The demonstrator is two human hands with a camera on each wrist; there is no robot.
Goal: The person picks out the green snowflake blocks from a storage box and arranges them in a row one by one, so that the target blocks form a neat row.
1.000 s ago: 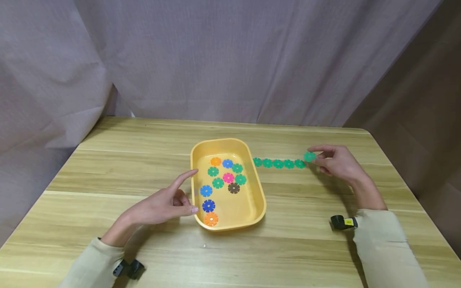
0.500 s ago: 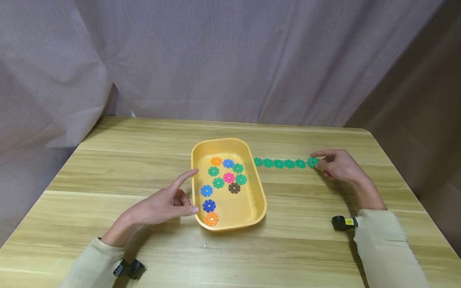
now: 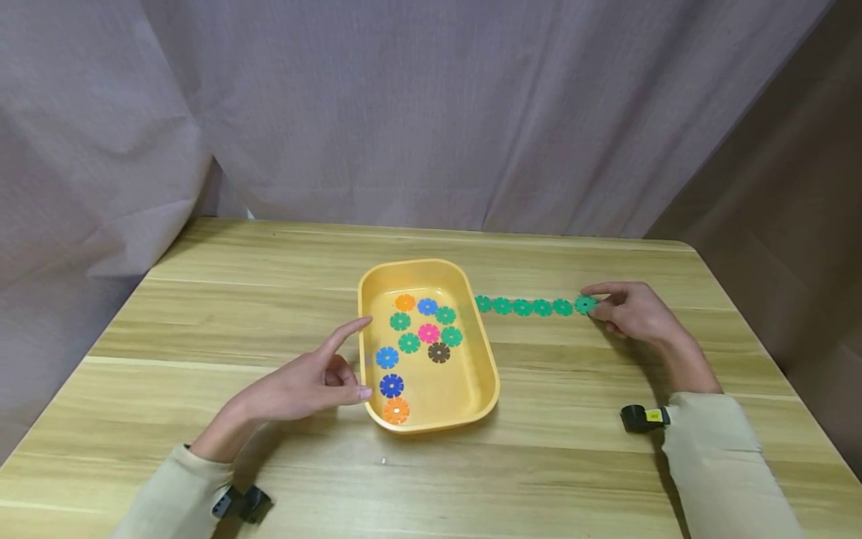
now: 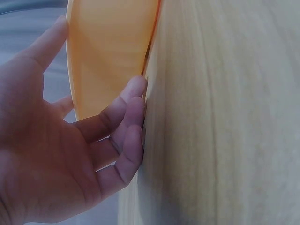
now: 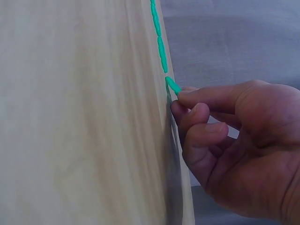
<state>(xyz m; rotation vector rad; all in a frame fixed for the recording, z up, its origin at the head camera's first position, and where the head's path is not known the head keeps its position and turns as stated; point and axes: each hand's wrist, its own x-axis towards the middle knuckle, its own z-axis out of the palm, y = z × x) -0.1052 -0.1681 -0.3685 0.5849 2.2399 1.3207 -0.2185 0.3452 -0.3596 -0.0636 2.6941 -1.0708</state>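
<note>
At the right end of a row of green snowflake discs (image 3: 542, 308), my right hand (image 3: 636, 313) pinches one more green snowflake disc (image 3: 584, 305) between thumb and index finger. The right wrist view shows this disc (image 5: 173, 85) tilted, its edge toward the row low at the table and the pinched edge raised. A small gap separates it from the row's last disc. My left hand (image 3: 296, 383) touches the left side of a yellow tray (image 3: 465, 385) with spread thumb and index finger at the rim. Its other fingers (image 4: 129, 154) bend loosely beside the tray's outer wall.
Inside the tray lie several loose discs: green, blue, orange, a pink one (image 3: 429, 334) and a brown one (image 3: 439, 352). The row starts right beside the tray's right wall. A grey curtain (image 3: 377, 112) hangs behind the wooden table (image 3: 539, 479).
My right hand has moved slightly right and down, bringing the held green disc from above the row's end to beside it, level with the row. The left hand and tray stay in place.
</note>
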